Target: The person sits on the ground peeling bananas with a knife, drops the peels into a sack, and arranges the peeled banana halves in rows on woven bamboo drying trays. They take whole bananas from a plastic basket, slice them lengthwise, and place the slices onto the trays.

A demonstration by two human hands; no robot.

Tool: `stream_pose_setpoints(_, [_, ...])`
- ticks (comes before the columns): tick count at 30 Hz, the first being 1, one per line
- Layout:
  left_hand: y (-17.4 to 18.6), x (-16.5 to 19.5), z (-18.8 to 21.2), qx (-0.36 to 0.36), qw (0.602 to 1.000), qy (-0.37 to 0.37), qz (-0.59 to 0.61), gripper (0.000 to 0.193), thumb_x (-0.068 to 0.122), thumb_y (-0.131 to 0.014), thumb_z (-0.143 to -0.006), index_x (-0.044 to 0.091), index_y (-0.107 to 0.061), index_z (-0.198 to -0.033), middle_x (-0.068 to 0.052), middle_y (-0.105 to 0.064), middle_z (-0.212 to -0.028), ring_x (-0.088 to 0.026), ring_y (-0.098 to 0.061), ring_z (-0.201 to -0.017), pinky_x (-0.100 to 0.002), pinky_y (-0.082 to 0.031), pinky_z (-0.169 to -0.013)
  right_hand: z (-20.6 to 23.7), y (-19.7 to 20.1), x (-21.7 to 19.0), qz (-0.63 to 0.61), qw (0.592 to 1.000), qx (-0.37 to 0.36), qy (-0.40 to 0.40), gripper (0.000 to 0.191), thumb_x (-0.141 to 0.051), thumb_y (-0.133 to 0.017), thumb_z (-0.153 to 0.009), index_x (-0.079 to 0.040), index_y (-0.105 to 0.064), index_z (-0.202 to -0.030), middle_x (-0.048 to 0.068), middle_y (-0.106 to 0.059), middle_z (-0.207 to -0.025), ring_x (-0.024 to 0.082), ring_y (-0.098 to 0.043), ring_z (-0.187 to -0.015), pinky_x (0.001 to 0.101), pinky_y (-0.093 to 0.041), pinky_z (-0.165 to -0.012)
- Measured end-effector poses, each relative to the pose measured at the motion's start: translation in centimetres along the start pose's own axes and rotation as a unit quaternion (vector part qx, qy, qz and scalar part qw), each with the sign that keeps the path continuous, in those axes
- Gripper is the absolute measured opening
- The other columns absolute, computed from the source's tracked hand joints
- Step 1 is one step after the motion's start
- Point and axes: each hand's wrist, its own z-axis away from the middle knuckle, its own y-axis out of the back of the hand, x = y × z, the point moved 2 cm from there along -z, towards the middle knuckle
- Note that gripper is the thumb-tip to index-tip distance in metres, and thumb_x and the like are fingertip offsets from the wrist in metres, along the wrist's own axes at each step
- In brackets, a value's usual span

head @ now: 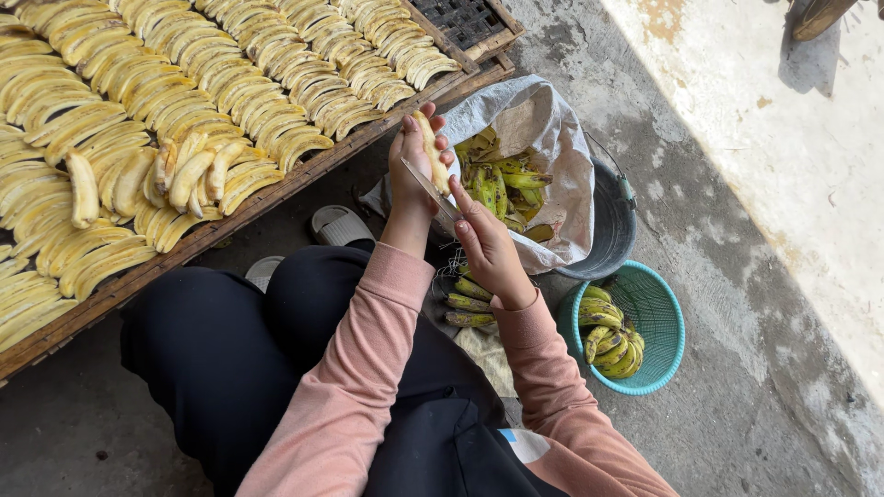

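My left hand [414, 158] is raised and wrapped around a peeled pale banana [431, 147], held upright. My right hand [490, 248] grips a knife [425, 187] whose thin blade lies against the lower side of that banana. Both hands hover over a black bucket [612, 225] lined with a white sack [543, 120] full of green-yellow banana peels [502, 179]. A bunch of unpeeled bananas [466, 304] lies on the ground under my right wrist.
A long bamboo drying rack [304, 175] at the left holds rows of peeled bananas [184, 101]. A teal basket [658, 308] with unpeeled bananas [610, 339] stands at the right. Grey sandals [339, 225] rest by my knees on the concrete floor.
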Motion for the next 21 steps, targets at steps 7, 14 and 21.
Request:
stream_pose_setpoints(7, [-1.2,0.8,1.9,-0.029,0.998,0.038,0.034,0.025,0.033,-0.049,-0.107,0.008,-0.051,-0.115,-0.004,-0.054,-0.093,-0.014,-0.055,-0.076,-0.033,-0.056,-0.074,-0.5,-0.8,1.0,-0.010,1.000,0.029,0.004,0.047,-0.012,-0.047,-0.111,-0.007,-0.043,-0.157,0.018,-0.054,-0.155,0.032,-0.058,-0.139,0.0370,-0.043,-0.116])
stream_pose_setpoints(14, [-2.1,0.9,2.9,-0.062,0.995,0.060,0.040,0.015,0.018,-0.043,-0.107,0.005,-0.049,-0.108,-0.007,-0.057,-0.087,-0.029,-0.070,-0.105,-0.039,-0.052,-0.105,-1.8,-1.7,2.8,-0.020,0.998,0.054,-0.031,0.051,-0.007,-0.045,-0.108,-0.007,-0.042,-0.158,0.018,-0.056,-0.150,0.030,-0.059,-0.134,0.0353,-0.045,-0.113])
stream_pose_setpoints(21, [0.6,0.3,1.6,-0.059,0.998,0.010,0.010,0.023,0.013,-0.039,-0.111,-0.001,-0.056,-0.117,-0.015,-0.067,-0.103,-0.028,-0.062,-0.108,-0.041,-0.050,-0.110,-3.8,-3.9,3.9,0.000,0.995,0.086,-0.050,0.050,-0.008,-0.047,-0.107,-0.008,-0.044,-0.156,0.019,-0.057,-0.151,0.033,-0.060,-0.138,0.0369,-0.045,-0.114])
